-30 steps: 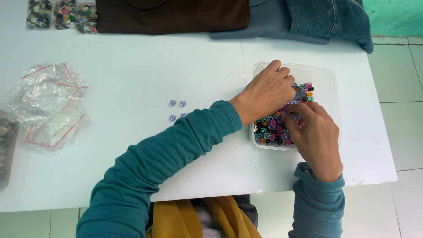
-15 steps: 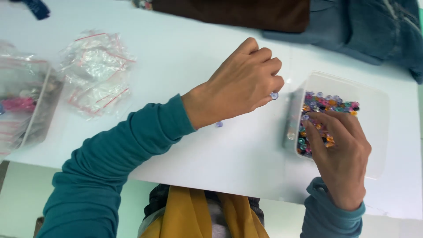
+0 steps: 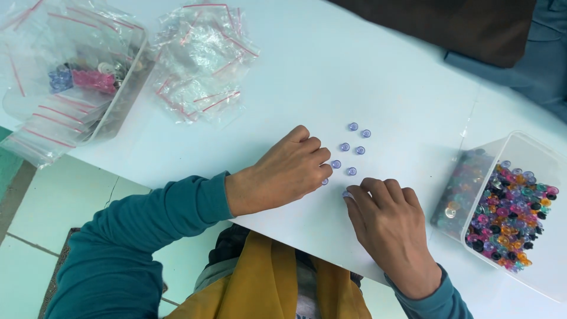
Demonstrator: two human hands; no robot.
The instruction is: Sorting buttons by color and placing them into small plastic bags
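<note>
small lilac beads [image 3: 352, 149] lie on the white bench [image 3: 378, 77], at 12 o'clock from both hands. left hand [image 3: 283, 174] is curled, fingertips touching one bead; right hand [image 3: 390, 227] presses flat, grasping nothing. beads look light, hard, slippery; pinch them by the rim.

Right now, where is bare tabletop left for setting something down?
Bare table runs between the zip bags and the dark cloth. Crowded: both hands, left hand and right hand, at the lilac buttons, and by the button tub.
</note>
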